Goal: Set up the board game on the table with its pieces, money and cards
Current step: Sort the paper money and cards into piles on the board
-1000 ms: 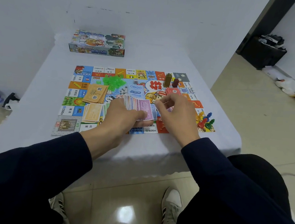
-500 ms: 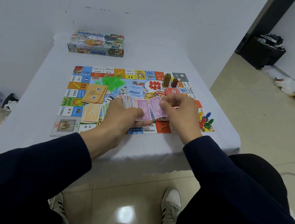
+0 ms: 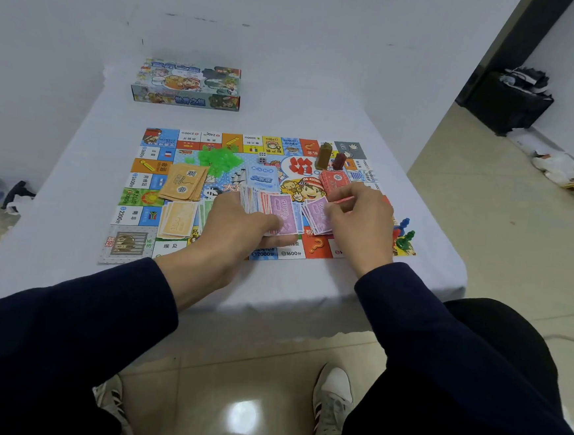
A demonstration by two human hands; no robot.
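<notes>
Fanning over the game board [image 3: 150, 186], a wad of play money [image 3: 272, 209] sits gripped in the left hand [image 3: 233, 227]; the right hand [image 3: 361, 219] pinches purple notes [image 3: 318, 214] beside it, above the white surface [image 3: 77, 152].

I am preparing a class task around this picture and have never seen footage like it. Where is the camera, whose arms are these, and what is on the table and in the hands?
No machine here: a seated person wears a camera on the head, looking down at their own arms. A game board lies on a cloth-covered table, with the game box at the far end. On the board sit green plastic pieces, two tan card piles, a die, two tall tokens and coloured pawns. The left hand holds a fan of paper money. The right hand pinches a purple note beside that fan.
</notes>
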